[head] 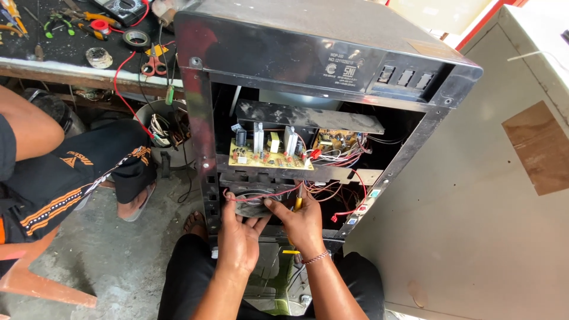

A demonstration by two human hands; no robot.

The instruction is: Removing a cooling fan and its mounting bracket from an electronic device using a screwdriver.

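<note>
A black appliance cabinet [308, 41] lies open in front of me, its back panel off. Inside sits a yellow circuit board [269, 155] with upright components and a tangle of red and white wires [341, 157]. My left hand [239, 234] cups a round grey fan-like part [253, 203] at the cabinet's lower opening. My right hand [302, 222] grips a yellow-handled screwdriver [298, 202], its thumb touching the same round part. A bracelet circles my right wrist.
Another person's legs in black shorts [71, 172] sit at left. A workbench [71, 41] behind holds scissors, tape rolls and tools. A red wire [121, 89] hangs from it. A grey metal cabinet [474, 195] stands at right.
</note>
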